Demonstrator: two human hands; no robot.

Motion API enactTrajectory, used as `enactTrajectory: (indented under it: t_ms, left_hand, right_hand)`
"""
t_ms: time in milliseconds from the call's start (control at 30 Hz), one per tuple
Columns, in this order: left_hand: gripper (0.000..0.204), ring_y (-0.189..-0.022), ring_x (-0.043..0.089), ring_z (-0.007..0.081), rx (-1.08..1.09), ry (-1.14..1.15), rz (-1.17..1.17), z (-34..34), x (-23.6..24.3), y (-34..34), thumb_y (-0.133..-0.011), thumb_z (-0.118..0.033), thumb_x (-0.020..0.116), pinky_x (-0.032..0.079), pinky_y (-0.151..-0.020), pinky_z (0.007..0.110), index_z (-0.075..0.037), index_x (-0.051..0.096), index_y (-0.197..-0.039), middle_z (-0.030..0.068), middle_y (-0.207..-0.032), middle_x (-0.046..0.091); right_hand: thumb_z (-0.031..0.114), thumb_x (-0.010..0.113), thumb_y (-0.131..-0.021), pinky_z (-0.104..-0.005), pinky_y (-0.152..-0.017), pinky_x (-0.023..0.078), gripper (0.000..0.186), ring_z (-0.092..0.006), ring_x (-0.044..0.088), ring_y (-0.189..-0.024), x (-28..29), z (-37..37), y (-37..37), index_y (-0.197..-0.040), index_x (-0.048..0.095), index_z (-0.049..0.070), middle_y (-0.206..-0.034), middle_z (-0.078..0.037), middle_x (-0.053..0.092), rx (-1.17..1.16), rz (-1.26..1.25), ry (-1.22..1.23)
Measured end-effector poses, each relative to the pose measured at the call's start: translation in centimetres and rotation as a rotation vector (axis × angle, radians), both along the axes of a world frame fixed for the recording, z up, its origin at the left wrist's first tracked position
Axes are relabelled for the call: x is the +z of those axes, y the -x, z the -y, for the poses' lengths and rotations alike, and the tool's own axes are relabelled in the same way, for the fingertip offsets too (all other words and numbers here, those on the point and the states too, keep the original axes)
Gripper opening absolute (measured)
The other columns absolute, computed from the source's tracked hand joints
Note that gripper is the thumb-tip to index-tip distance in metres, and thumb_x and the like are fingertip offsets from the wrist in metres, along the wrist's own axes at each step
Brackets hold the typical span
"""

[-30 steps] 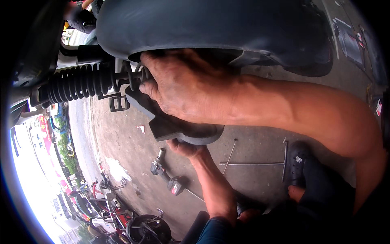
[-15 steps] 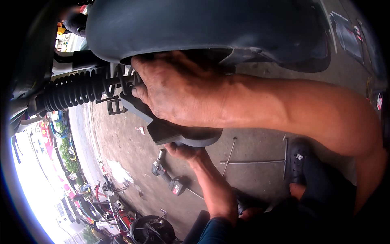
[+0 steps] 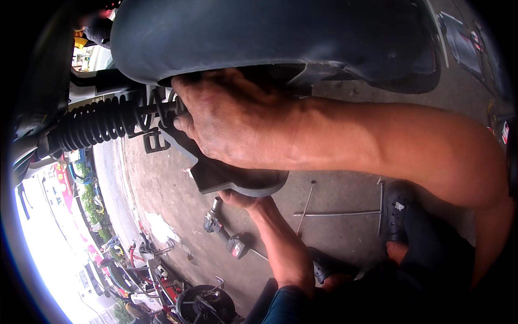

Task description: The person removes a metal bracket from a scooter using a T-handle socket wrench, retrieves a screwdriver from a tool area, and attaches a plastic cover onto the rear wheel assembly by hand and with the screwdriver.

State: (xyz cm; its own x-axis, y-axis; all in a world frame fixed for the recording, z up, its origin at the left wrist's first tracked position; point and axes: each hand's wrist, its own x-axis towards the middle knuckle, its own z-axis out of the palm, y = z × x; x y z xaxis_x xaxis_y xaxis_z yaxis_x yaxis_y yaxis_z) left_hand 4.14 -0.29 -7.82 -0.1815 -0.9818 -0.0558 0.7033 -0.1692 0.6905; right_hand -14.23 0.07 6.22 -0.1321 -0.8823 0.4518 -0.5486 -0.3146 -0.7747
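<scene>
My right hand (image 3: 232,121) reaches in from the right, its back toward me. Its fingertips go out of sight under a large dark, rounded cover (image 3: 270,38), and its thumb bends in beside the end of a black coil-spring shock absorber (image 3: 100,124). What it grips is hidden. Under that hand hangs a dark grey moulded plastic piece (image 3: 237,181) with a stepped, curved edge. My left hand (image 3: 237,200) comes up from below and closes on the lower edge of this piece; most of its fingers are behind it.
On the concrete floor lie a cordless impact wrench (image 3: 224,229), a T-shaped metal bar (image 3: 340,213) and a thin rod (image 3: 306,208). My shoe (image 3: 398,213) stands beside the bar. Parked two-wheelers (image 3: 156,275) fill the lower left. Another person (image 3: 100,29) is partly visible upper left.
The grey plastic piece has shifted slightly left, and its lower edge is tilted a little differently. Both hands keep nearly the same places.
</scene>
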Motion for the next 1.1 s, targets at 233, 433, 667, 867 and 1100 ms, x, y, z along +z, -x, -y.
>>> enactTrajectory:
  t_ms: [233, 433, 667, 867, 1100]
  left_hand:
    - [0.066, -0.122, 0.042, 0.0305, 0.072, -0.057, 0.035, 0.1, -0.2, -0.5, -0.076, -0.044, 0.057, 0.032, -0.102, 0.051, -0.008, 0.045, -0.129, 0.0125, -0.129, 0.047]
    - [0.061, -0.118, 0.046, 0.0302, 0.129, -0.026, 0.115, 0.2, 0.7, -0.1, -0.076, -0.039, 0.056, 0.035, -0.101, 0.049, -0.005, 0.047, -0.126, 0.0131, -0.125, 0.051]
    - [0.061, -0.118, 0.045, 0.0303, 0.101, -0.068, 0.105, -0.5, 1.7, 0.7, -0.076, -0.039, 0.056, 0.034, -0.101, 0.049, -0.005, 0.048, -0.126, 0.0125, -0.125, 0.05]
    - [0.059, -0.12, 0.043, 0.0316, 0.092, -0.058, 0.182, -0.3, 2.5, 1.2, -0.078, -0.039, 0.055, 0.033, -0.101, 0.049, -0.006, 0.048, -0.127, 0.0138, -0.127, 0.048]
    - [0.064, -0.122, 0.041, 0.0313, 0.064, -0.123, 0.208, 0.0, 3.7, 0.5, -0.079, -0.037, 0.055, 0.032, -0.102, 0.048, -0.002, 0.042, -0.131, 0.0154, -0.13, 0.045]
  right_hand:
    - [0.029, 0.05, -0.087, -0.0338, -0.071, 0.051, 0.039, -0.0273, 0.05, -0.088, 0.0, 0.2, 0.2, -0.118, 0.054, 0.005, -0.092, -0.018, 0.056, -0.001, 0.002, -0.005]
    - [0.028, 0.051, -0.087, -0.0338, -0.071, 0.051, 0.038, -0.0272, 0.05, -0.087, 0.0, 0.6, 0.2, -0.117, 0.054, 0.005, -0.092, -0.018, 0.056, 0.003, 0.015, -0.004]
    - [0.027, 0.051, -0.087, -0.0338, -0.071, 0.051, 0.037, -0.0271, 0.051, -0.086, -0.1, 0.1, 0.3, -0.116, 0.054, 0.005, -0.092, -0.018, 0.056, -0.003, 0.019, -0.014]
    - [0.026, 0.051, -0.087, -0.0338, -0.07, 0.051, 0.036, -0.027, 0.051, -0.086, 0.0, 0.2, 0.2, -0.115, 0.055, 0.004, -0.091, -0.018, 0.056, 0.004, 0.019, -0.02]
    - [0.025, 0.051, -0.087, -0.0338, -0.07, 0.051, 0.034, -0.0269, 0.052, -0.085, 0.3, -0.2, 0.5, -0.113, 0.055, 0.004, -0.091, -0.018, 0.056, 0.023, 0.025, -0.024]
